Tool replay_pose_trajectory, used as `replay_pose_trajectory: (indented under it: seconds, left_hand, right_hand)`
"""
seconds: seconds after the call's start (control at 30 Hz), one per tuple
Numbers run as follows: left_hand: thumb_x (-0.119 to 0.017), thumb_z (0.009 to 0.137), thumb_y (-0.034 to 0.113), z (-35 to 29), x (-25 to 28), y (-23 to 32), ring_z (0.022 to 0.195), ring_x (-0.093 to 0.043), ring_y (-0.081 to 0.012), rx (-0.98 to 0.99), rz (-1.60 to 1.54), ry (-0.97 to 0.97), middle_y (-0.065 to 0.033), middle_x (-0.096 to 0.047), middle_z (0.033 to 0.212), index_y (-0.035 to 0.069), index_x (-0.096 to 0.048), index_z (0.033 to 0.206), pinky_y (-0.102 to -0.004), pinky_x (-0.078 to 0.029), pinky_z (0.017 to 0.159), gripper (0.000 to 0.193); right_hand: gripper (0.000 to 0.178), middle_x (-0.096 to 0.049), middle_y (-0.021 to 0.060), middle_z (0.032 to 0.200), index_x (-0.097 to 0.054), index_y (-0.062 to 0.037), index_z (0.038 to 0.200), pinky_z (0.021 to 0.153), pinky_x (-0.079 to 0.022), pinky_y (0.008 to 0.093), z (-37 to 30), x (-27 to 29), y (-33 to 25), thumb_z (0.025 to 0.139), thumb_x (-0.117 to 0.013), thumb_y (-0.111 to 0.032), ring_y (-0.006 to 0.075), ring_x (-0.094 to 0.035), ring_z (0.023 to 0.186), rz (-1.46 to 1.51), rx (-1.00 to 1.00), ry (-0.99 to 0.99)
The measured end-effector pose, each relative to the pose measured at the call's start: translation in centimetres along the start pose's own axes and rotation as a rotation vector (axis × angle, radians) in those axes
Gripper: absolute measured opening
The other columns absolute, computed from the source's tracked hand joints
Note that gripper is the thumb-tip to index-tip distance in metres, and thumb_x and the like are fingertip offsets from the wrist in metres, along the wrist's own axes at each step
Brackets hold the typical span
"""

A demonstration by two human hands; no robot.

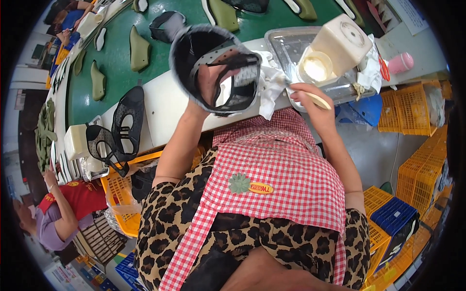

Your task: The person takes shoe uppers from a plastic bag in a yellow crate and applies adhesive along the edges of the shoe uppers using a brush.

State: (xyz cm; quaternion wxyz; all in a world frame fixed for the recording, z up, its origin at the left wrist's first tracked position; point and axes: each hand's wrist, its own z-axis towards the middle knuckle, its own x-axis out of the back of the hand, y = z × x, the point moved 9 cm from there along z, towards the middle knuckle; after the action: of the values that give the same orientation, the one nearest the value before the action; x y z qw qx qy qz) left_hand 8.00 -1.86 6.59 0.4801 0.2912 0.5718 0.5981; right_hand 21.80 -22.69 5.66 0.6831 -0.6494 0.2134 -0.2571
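My left hand holds up a black mesh shoe upper with a grey edge, above the near edge of the bench. The hand reaches into its opening, its thumb and fingers partly showing. In my right hand is a brush with a pale handle; the fingers close round it, and its head points toward the upper, apart from it. Just beyond, a pot of white, glue-like liquid adjoins a cream plastic container over a clear tray.
Green shoe lasts stand on the green conveyor. Black uppers lie on the bench at left. White cloth hangs by the tray, near red-handled scissors. Yellow crates stand at right. A person in red sits at left.
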Motion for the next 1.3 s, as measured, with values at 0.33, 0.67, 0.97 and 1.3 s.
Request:
replay_pose_trajectory:
  seconds: [0.33, 0.67, 0.97, 1.3]
  left_hand:
    - [-0.046, 0.102, 0.035, -0.6, -0.3, -3.8, 0.095, -0.062, -0.0131, 0.600, 0.247, -0.230, -0.0087, -0.067, 0.110, -0.001, -0.062, 0.124, -0.0289, -0.050, 0.085, 0.046]
    - [-0.057, 0.096, 0.029, 0.8, -1.7, -3.3, 0.117, -0.058, -0.0223, 0.481, 0.458, -0.211, -0.0146, -0.061, 0.131, 0.006, -0.059, 0.132, -0.0324, -0.043, 0.100, 0.043]
    - [-0.064, 0.095, 0.025, -7.8, 5.6, -4.1, 0.103, -0.058, -0.0156, 0.388, 0.363, -0.071, -0.0072, -0.067, 0.106, 0.001, -0.071, 0.109, -0.0313, -0.045, 0.092, 0.028]
    - [-0.069, 0.089, 0.016, -8.9, 11.3, -0.3, 0.074, -0.051, -0.0060, 0.265, 0.003, 0.253, 0.0036, -0.065, 0.087, 0.003, -0.071, 0.109, -0.0209, -0.042, 0.069, 0.024]
  right_hand:
    - [0.030, -0.064, 0.0087, 0.111, -0.069, -0.0123, 0.108, 0.086, -0.047, 0.0398, -2.7, -4.9, -15.5, 0.078, -0.069, -0.008, 0.0246, -0.063, 0.101, -0.812, 1.061, 0.088]
    - [0.040, -0.056, 0.0059, 0.102, -0.070, -0.0163, 0.111, 0.096, -0.042, 0.0421, -2.3, -9.4, -13.7, 0.072, -0.070, -0.007, 0.0174, -0.065, 0.083, -1.098, 1.254, -0.139]
    - [0.040, -0.058, 0.0090, 0.101, -0.070, -0.0092, 0.111, 0.092, -0.043, 0.0444, 0.2, -7.4, -13.1, 0.071, -0.065, -0.006, 0.0197, -0.060, 0.081, -1.082, 1.061, -0.098]
    - [0.041, -0.056, 0.0118, 0.106, -0.070, -0.0113, 0.112, 0.088, -0.044, 0.0441, -0.2, -6.8, -14.0, 0.072, -0.069, -0.002, 0.0280, -0.058, 0.094, -1.142, 1.153, 0.072]
